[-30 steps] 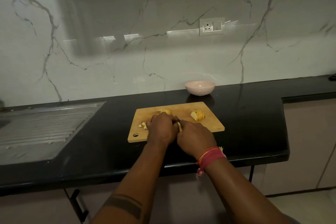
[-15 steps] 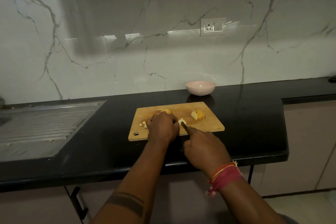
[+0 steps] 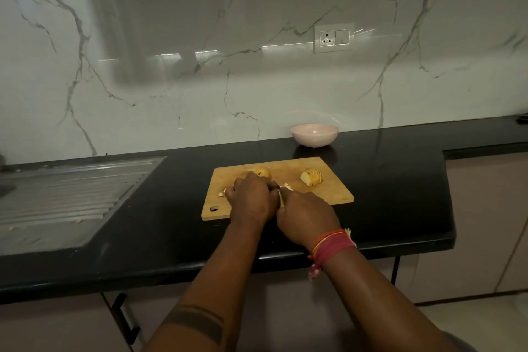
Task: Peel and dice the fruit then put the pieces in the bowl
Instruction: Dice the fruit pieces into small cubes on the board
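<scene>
On the cutting board (image 3: 328,194), my left hand (image 3: 250,200) curls over a fruit piece hidden beneath it, while my right hand (image 3: 307,216) grips the knife (image 3: 281,197). A sliced fruit wedge (image 3: 312,177) lies toward the board's right; the bowl (image 3: 315,135) sits just behind it.

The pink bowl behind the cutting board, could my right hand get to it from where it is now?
Probably yes. The pink bowl stands alone past the cutting board, nothing between. But the right hand grips a knife, so it would need freeing first.
</scene>
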`<state>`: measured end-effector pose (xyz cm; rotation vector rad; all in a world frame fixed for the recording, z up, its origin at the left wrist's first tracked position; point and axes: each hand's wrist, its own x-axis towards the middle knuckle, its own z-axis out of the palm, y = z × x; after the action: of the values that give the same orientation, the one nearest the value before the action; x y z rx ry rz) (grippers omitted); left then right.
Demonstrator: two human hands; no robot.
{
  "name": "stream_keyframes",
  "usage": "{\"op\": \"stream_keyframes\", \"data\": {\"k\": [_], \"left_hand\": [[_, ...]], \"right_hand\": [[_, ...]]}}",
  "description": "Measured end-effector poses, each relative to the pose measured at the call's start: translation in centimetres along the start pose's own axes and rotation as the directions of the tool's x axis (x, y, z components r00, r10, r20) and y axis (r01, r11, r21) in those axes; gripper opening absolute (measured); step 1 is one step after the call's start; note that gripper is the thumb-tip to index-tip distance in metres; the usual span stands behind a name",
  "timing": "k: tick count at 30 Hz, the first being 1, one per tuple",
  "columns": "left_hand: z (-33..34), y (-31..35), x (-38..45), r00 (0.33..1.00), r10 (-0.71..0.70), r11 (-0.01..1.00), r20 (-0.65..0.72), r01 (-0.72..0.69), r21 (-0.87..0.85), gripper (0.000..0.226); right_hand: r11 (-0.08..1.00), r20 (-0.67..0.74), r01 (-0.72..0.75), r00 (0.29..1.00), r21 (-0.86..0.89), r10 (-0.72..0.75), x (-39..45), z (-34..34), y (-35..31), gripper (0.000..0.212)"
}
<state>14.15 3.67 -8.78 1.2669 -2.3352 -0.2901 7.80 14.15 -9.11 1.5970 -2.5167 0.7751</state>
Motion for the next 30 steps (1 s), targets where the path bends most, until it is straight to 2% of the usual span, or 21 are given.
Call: {"op": "stream_keyframes", "data": {"k": [5,14,23,30], "left_hand": [[0.3,0.0,0.0,1.0,-0.01,1.0,-0.026,0.011,0.006,0.023],[0.0,-0.2,-0.4,0.999,0.004,0.999,-0.035,-0.005,-0.042,0.025],[-0.1,-0.2,-0.2,0.999,-0.022,1.0,-0.027,0.022,0.003,0.023],[0.1,-0.1,-0.1,0.999,-0.007,0.998,-0.053,0.01,0.057,0.023]], "right_hand": [[1.0,0.011,0.007,1.0,-0.008,-0.007,-2.5,-0.4,1.0,0.045],[0.995,-0.04,-0.025,0.999,0.097,0.029,-3.2,-0.8,1.0,0.058],[0.997,0.004,-0.031,1.0,0.067,0.031,-0.5,0.0,-0.6,0.036],[1.0,0.071,-0.013,0.997,0.011,0.012,-1.3,-0.6,0.3,0.037]]}}
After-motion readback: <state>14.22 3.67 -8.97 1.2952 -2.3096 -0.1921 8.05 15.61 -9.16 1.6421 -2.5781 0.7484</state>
